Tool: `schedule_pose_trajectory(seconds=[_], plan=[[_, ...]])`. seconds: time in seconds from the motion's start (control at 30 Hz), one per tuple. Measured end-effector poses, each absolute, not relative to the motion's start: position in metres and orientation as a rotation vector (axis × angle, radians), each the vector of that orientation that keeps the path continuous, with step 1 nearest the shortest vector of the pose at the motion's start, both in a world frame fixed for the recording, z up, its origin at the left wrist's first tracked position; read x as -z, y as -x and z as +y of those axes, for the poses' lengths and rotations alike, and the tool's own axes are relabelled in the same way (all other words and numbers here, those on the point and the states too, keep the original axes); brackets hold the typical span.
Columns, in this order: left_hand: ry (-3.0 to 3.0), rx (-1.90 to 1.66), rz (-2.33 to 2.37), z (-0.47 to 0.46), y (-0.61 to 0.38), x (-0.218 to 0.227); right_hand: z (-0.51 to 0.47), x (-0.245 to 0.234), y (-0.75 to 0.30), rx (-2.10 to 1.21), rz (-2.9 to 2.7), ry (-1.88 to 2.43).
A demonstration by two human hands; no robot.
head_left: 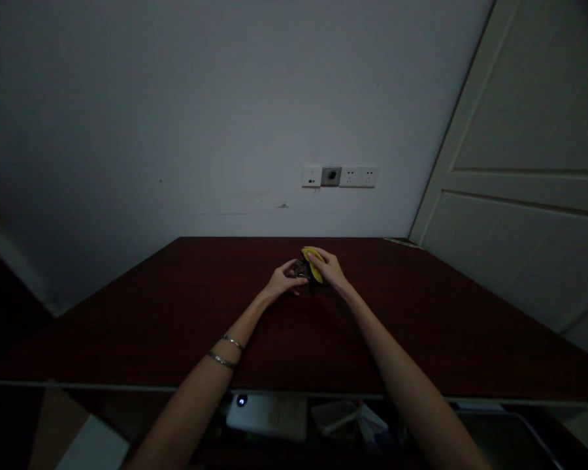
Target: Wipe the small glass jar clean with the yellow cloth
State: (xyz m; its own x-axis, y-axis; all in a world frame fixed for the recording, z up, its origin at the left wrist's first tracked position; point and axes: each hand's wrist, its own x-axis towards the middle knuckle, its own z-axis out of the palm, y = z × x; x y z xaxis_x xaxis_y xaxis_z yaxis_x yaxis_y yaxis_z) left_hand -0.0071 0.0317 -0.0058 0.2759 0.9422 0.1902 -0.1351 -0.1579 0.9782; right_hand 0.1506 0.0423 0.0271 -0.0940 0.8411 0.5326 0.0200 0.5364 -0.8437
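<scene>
Both my arms reach out over a dark red table. My right hand is closed around a small yellow and black object near the table's far middle. My left hand meets it from the left, its fingers pinched on a small dark, shiny part of that object. The dim light hides what the object is. Two thin bangles sit on my left wrist.
A white wall rises behind the table, with a row of sockets on it. A pale door stands at the right. Below the table's near edge lie a white device with a small light and some papers.
</scene>
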Motion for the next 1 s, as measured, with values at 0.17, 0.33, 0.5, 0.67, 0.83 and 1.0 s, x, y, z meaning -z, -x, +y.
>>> schedule_pose_trajectory(seconds=[0.17,0.33,0.5,0.67,0.83,1.0], plan=[[-1.378,-1.158,0.836,0.030,0.007,0.004,0.041,-0.028,-0.152,-0.788,-1.550,0.755],[-1.428,-1.148,0.809,0.029,0.007,0.003,0.035,-0.033,-0.157,-0.702,-1.764,0.708],[-1.492,-1.139,0.749,0.031,0.008,0.004,0.030,-0.035,-0.155,-0.559,-1.889,0.693],[-1.445,-1.163,0.813,0.034,0.008,0.006,0.036,-0.029,-0.150,-0.608,-1.790,0.812],[-1.410,-1.174,0.857,0.035,0.007,0.008,0.039,-0.027,-0.149,-0.688,-1.687,0.892],[-1.405,-1.172,0.851,0.034,0.007,0.008,0.038,-0.028,-0.147,-0.694,-1.656,0.906]])
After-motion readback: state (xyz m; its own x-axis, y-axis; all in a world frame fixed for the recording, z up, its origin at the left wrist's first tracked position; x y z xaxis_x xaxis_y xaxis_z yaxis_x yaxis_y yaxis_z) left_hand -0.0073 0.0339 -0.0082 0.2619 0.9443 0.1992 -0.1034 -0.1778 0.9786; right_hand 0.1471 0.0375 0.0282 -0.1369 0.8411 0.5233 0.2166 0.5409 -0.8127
